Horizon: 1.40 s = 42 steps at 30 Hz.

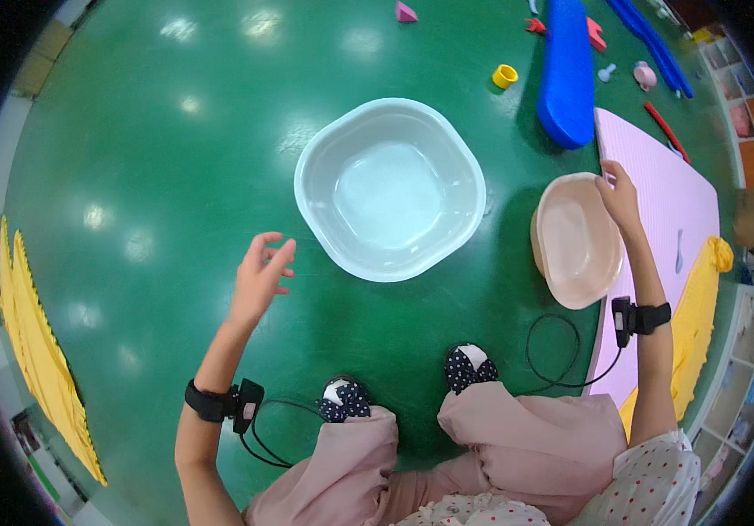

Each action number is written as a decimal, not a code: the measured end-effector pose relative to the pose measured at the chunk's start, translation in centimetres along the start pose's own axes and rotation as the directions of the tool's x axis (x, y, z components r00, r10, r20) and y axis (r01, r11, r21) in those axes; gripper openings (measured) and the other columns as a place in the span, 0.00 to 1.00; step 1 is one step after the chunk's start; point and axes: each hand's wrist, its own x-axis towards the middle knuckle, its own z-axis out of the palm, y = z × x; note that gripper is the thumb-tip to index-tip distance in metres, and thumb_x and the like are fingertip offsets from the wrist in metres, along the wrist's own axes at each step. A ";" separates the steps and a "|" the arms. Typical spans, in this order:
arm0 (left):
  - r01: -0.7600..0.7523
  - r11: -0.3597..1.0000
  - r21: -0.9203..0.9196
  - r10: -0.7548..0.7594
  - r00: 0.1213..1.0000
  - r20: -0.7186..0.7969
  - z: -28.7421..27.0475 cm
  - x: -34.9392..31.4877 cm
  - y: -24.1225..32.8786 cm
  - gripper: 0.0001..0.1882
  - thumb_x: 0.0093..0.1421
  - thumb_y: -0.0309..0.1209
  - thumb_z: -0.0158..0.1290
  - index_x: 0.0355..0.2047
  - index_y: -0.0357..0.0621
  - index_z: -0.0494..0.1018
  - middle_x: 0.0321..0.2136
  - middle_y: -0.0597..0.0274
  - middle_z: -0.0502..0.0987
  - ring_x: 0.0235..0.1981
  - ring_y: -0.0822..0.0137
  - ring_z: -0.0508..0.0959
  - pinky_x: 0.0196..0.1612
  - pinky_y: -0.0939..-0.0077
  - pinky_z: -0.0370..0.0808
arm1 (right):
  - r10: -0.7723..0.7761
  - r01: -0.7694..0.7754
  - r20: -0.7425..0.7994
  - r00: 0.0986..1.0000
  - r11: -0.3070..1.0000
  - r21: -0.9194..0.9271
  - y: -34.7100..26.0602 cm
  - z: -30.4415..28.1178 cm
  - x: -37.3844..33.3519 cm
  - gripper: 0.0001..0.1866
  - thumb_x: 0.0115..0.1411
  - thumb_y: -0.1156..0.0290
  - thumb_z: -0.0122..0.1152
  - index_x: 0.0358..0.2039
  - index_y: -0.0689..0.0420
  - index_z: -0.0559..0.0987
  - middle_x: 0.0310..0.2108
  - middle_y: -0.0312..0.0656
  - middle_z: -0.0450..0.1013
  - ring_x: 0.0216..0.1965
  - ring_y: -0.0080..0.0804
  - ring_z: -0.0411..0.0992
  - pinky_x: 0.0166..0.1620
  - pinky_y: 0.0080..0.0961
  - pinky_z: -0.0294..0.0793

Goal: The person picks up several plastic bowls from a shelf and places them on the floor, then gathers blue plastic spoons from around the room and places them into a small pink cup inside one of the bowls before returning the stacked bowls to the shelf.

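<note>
The open left hand (261, 273) is near the pale, rounded plastic basin (392, 200); at its right, the right hand (620, 197) meets the beige oval plastic basin (575, 237), perhaps for steadying (firm grip, I cannot tell).

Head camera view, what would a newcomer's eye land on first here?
Probably the big pale rounded-square basin on the green floor, near the middle, with the open left hand apart from it. Next, to its right, the smaller peach basin, with the right hand at its rim. A long, round-ended blue block stands out near the top right.
</note>
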 end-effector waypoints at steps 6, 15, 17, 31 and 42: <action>0.005 0.952 -0.305 0.024 0.995 0.092 4.3 5.8 -0.3 0.23 0.56 0.36 0.48 0.44 0.37 0.52 0.41 0.46 0.65 0.35 0.63 0.71 0.30 0.67 0.75 | 0.391 -0.287 0.359 0.848 0.907 -0.309 9.2 -0.6 -8.1 0.32 0.43 0.58 0.62 0.45 0.64 0.65 0.33 0.58 0.71 0.37 0.49 0.71 0.40 0.38 0.70; -0.050 0.996 -0.070 0.061 0.984 0.165 1.9 6.5 -2.9 0.19 0.58 0.30 0.41 0.48 0.45 0.49 0.34 0.57 0.68 0.28 0.70 0.72 0.20 0.79 0.69 | 0.778 -0.754 0.029 0.627 0.617 -0.227 3.5 0.9 -15.0 0.24 0.50 0.68 0.56 0.47 0.62 0.62 0.40 0.52 0.67 0.36 0.38 0.71 0.31 0.33 0.74; -0.063 0.995 -0.074 0.077 0.978 0.194 1.3 5.5 -2.7 0.21 0.59 0.33 0.41 0.50 0.45 0.48 0.34 0.58 0.68 0.28 0.70 0.72 0.21 0.79 0.69 | 0.919 -0.936 0.186 0.349 0.352 0.016 3.5 1.1 -16.5 0.24 0.51 0.70 0.54 0.48 0.63 0.61 0.42 0.51 0.66 0.37 0.39 0.71 0.31 0.36 0.75; 0.183 0.900 -0.396 -0.121 0.977 0.176 -0.8 3.0 -4.3 0.39 0.56 0.61 0.28 0.58 0.46 0.44 0.37 0.54 0.68 0.33 0.63 0.71 0.36 0.66 0.70 | 0.069 -0.414 0.460 0.885 0.566 0.712 -17.7 1.2 -5.7 0.31 0.52 0.68 0.55 0.54 0.58 0.54 0.45 0.49 0.65 0.43 0.32 0.68 0.40 0.23 0.70; 0.076 0.966 -0.248 -0.019 0.974 0.225 1.9 1.4 -4.5 0.24 0.57 0.43 0.46 0.49 0.40 0.61 0.37 0.58 0.72 0.35 0.68 0.74 0.32 0.72 0.75 | -0.024 -0.594 0.796 0.605 0.652 0.471 -18.6 9.7 -11.4 0.36 0.47 0.61 0.58 0.52 0.66 0.56 0.42 0.51 0.67 0.40 0.38 0.69 0.37 0.29 0.72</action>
